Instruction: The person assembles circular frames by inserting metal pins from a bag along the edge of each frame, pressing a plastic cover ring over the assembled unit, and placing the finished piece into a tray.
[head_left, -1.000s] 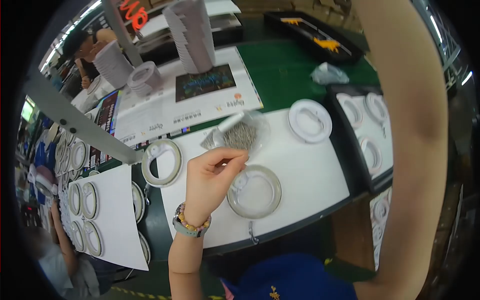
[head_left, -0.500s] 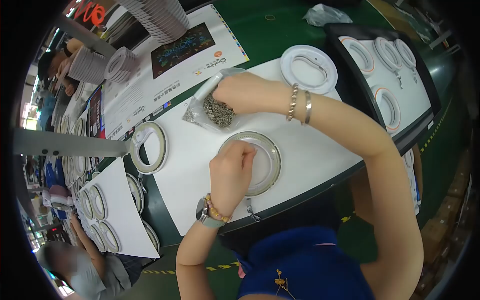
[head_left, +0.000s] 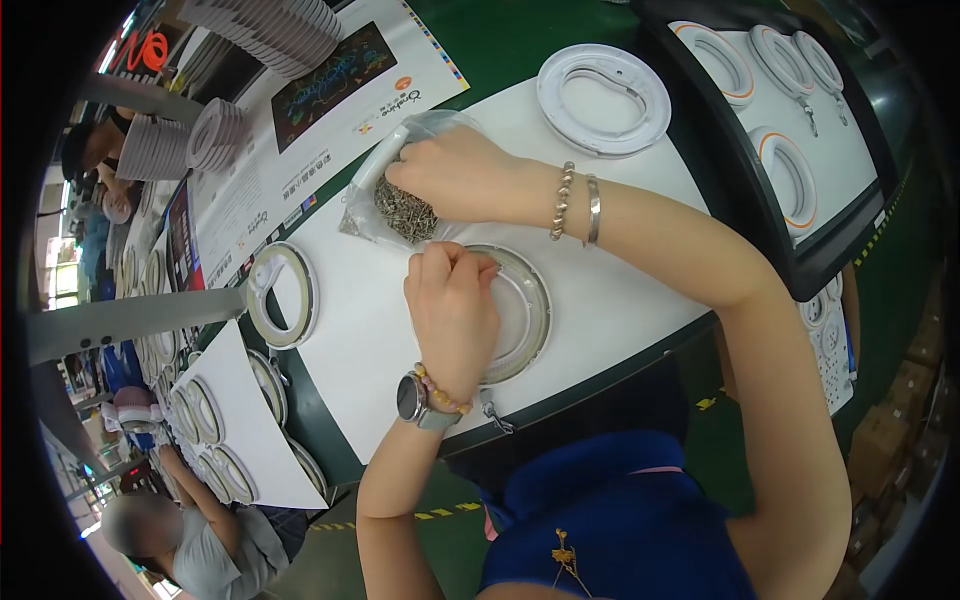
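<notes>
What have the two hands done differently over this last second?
The right hand, raised out of view a second ago, came down into the clear bag of small metal parts. The left hand, earlier lifted with pinched fingers, dropped onto the round ring before the person. Bag, ring and the other rings on the white table stayed put.

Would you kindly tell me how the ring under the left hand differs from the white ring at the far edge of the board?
The near ring has a grey-olive rim; the far ring is all white. The left hand partly covers the near ring; the far ring lies untouched. Both lie flat on the white board.
</notes>
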